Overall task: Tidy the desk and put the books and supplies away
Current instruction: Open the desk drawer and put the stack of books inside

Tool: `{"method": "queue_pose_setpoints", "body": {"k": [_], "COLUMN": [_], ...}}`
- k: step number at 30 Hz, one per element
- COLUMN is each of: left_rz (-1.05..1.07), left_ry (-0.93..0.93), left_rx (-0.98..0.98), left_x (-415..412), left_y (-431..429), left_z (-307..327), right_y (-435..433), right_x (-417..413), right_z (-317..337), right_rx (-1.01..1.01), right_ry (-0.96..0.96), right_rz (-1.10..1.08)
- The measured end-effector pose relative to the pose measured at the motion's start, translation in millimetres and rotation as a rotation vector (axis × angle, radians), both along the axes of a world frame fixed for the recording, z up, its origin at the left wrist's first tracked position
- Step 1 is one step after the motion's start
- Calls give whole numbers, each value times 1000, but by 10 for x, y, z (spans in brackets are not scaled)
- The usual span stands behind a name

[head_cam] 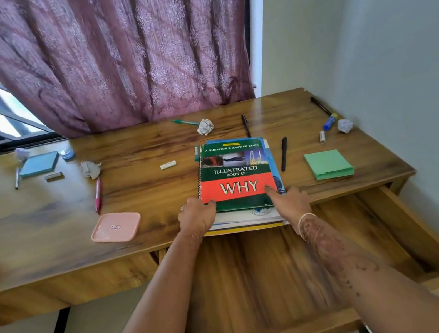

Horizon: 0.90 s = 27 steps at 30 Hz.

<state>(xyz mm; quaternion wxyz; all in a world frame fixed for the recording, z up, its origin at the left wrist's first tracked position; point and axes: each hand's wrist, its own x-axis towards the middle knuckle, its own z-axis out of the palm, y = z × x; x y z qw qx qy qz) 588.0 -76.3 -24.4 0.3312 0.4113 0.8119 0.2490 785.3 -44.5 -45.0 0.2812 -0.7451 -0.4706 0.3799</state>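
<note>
Drawer [261, 276] stands open under the table's [46, 220] front edge. Book stack [236, 175] overhangs that edge, above the drawer. Left hand [196, 217] grip pinches the near-left corner, thumb on cover. Right hand [292, 203] has its index flat on the near-right corner; can't tell its grip. Cover: "A QUESTION & ANSWER BOOK", "ILLUSTRATED BOOK OF WHY". Pink lid [116, 227] left, black pen [284, 153] and green sticky notes [328, 163] right, all apart from stack.

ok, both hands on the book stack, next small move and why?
Probably draw the book stack toward you and down into the open drawer: left hand and right hand grip its near corners, and it already overhangs the drawer.
</note>
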Motion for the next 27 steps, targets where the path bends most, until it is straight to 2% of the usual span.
{"method": "queue_pose_setpoints", "body": {"k": [2, 4, 9, 14, 21, 27], "left_rz": [5, 29, 135, 181, 183, 202], "left_ry": [-71, -217, -569, -520, -683, -807], "left_rx": [-30, -53, -29, 69, 148, 223], "left_x": [-55, -112, -120, -67, 36, 369], "left_y": [111, 212, 279, 308, -42, -781], "left_z": [-44, -94, -25, -32, 49, 337], "right_y": [62, 107, 166, 246, -56, -595], "right_x": [6, 36, 126, 152, 276, 548], "right_z": [-19, -28, 32, 94, 260, 384], "right_rx": [10, 34, 2, 79, 206, 230], "right_ry": [-28, -10, 293, 380, 453, 512], "right_rz": [10, 12, -27, -12, 22, 58]}}
